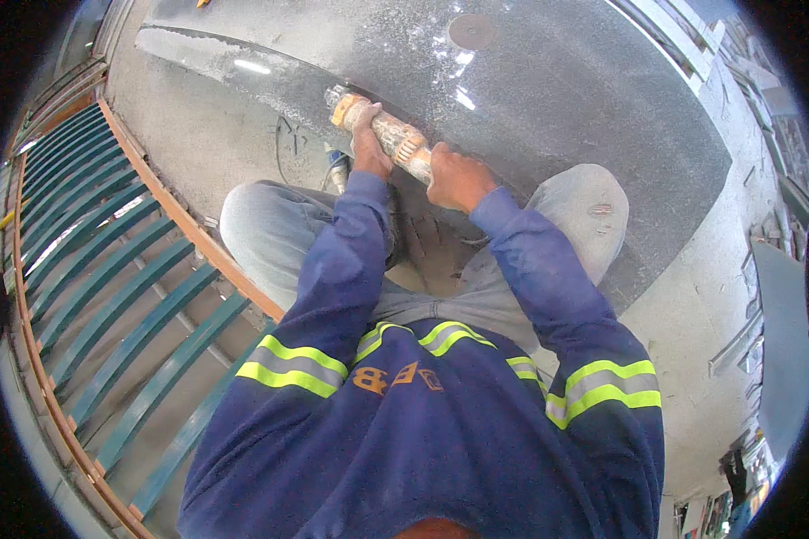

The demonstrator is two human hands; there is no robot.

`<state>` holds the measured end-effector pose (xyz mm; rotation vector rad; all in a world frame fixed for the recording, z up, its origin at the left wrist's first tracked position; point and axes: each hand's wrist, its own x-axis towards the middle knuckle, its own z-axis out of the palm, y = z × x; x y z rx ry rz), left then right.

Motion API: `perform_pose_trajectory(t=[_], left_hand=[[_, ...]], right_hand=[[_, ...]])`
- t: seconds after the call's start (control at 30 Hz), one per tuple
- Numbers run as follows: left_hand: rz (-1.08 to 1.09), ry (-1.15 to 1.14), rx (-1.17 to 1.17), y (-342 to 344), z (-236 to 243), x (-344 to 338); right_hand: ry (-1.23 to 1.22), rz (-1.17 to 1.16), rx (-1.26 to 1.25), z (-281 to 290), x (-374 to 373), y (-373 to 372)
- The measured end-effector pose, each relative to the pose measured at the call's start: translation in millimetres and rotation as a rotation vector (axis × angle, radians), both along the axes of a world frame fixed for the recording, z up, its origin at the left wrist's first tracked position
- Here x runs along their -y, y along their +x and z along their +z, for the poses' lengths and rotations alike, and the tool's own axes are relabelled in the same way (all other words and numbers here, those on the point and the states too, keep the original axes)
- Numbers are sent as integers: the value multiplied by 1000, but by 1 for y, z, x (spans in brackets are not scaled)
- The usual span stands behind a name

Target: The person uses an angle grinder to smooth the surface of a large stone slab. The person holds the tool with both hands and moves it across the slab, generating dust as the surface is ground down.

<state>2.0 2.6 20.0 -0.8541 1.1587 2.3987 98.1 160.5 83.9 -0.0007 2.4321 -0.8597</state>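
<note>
My left hand (369, 144) is wrapped round the front part of a dusty yellow angle grinder (395, 135), near its head. Farther back, my right hand (458, 178) grips the rear of its body. The grinder lies aslant, its head pointing to the far left, at the curved edge of a large dark grey sheet (584, 99). Whether the head touches that edge I cannot tell. Pale dust coats the tool and a strip along the sheet's far left edge. Below my left hand stands a partly hidden blue and metal object (336, 166).
My bent knees (577, 211) flank the work, the right one over the sheet. A slatted frame (144, 260) with green bars and an orange-brown rim lies to the left. Thin dark cable (283, 148) loops on the dusty floor (202, 108). Metal pieces (786, 162) are piled at right.
</note>
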Motion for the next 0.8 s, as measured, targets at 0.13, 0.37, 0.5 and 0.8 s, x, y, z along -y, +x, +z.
perform_pose_trajectory(t=[0.13,0.37,0.5,0.8], left_hand=[[7,28,101,-2,-1,1],[-23,43,83,-2,2,-1],[-25,22,40,-4,-10,9],[5,-40,43,-4,-4,7]], right_hand=[[13,-16,-31,4,-2,3],[-18,-21,28,6,-4,-3],[-9,-17,-1,-9,5,-3],[-47,-25,-28,-14,7,-2]])
